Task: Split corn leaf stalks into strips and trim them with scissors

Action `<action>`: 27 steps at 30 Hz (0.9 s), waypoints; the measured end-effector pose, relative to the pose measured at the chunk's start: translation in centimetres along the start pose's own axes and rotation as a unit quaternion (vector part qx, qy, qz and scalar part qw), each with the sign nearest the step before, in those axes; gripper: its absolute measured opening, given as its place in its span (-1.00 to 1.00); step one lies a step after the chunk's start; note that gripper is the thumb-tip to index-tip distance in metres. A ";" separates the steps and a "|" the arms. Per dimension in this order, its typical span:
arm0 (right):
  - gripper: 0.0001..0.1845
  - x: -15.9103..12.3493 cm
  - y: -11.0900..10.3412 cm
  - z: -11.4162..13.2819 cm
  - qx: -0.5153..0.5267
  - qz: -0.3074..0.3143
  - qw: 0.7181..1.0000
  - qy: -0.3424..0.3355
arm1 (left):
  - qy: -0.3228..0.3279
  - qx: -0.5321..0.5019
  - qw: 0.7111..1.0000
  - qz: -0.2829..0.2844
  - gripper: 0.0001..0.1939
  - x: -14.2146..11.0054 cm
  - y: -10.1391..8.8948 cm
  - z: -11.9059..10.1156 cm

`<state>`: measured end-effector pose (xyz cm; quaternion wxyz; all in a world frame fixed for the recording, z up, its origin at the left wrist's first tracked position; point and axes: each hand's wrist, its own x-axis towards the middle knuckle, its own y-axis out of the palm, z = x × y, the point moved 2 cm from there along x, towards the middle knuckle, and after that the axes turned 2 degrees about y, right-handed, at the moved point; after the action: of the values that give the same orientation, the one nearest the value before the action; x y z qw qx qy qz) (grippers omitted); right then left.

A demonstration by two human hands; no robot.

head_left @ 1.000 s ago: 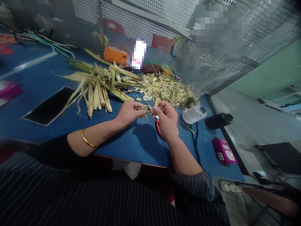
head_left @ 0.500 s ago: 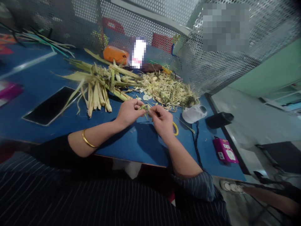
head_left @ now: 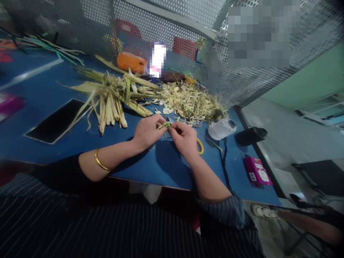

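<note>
My left hand [head_left: 148, 132] pinches a small looped strip of green plant leaf [head_left: 166, 125] between thumb and fingers. From the other side, the closed fingertips of my right hand [head_left: 186, 138] grip the same strip. Both hands hover close together over the blue table. Beneath my right hand lies a pair of scissors; its yellow handle [head_left: 200, 146] shows on the right and a blade tip pokes out beyond the fingers. Behind the hands spreads a heap of dry leaf scraps [head_left: 185, 98]. A bundle of pale plant stalks [head_left: 111, 107] rests to the left.
A dark tablet-like panel [head_left: 57, 122] lies on the left of the blue table [head_left: 134, 168]. At right stand a white roll-shaped object [head_left: 221, 129], a black cylinder [head_left: 251, 135] and a purple tissue pack [head_left: 258, 171]. A lit phone and an orange pack [head_left: 131, 62] are by the perforated metal screen [head_left: 174, 21].
The leaf strip between my fingers now shows as a tighter loop. My hands have shifted only slightly, and the scissors' blade tip shows more plainly behind them.
</note>
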<state>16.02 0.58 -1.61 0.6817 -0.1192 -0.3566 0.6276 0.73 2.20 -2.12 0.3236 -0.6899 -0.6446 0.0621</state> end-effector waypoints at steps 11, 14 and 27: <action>-0.82 0.5 0.6 -0.8 0.213 0.068 0.970 0.093 | 0.069 0.110 0.991 0.003 -0.88 -0.2 -0.1 -0.5; -0.76 0.7 0.6 -0.7 0.310 0.108 0.937 0.121 | 0.067 0.097 0.993 0.008 -0.84 -0.1 -0.3 -0.5; -0.85 0.9 -0.1 -0.9 0.316 -0.031 0.932 0.175 | -0.097 -0.267 0.906 0.313 -0.78 0.0 1.0 0.0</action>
<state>16.65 1.65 -1.88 0.7550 0.0053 -0.0188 0.6555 1.57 2.29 -2.66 0.0271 -0.9073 -0.4163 0.0528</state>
